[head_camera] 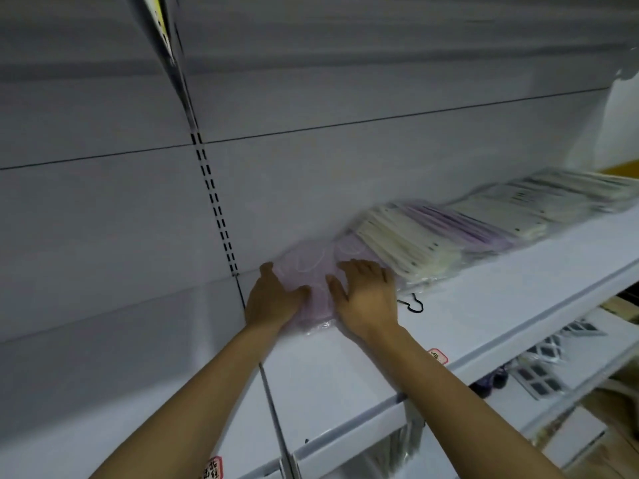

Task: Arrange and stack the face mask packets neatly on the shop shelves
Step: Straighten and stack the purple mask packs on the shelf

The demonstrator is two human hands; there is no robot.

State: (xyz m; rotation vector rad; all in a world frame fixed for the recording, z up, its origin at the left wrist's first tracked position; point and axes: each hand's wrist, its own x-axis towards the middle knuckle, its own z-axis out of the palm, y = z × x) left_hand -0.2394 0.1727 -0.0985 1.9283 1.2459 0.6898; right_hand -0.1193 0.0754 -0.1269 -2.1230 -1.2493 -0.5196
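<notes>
A clear packet of purple face masks (pixel 313 271) lies flat on the white shelf (pixel 466 305), against the back panel. My left hand (pixel 273 299) presses on its left side with the thumb over the packet. My right hand (pixel 366 292) lies flat on its right side, fingers spread. Right of it, a row of cream and purple mask packets (pixel 449 229) leans along the shelf toward the far right, blurred.
A loose black ear loop (pixel 413 305) lies on the shelf beside my right hand. A slotted upright (pixel 214 202) divides the back panel. Price labels (pixel 437 356) sit on the shelf edge. The lower shelf holds packets with dark squares (pixel 543 375).
</notes>
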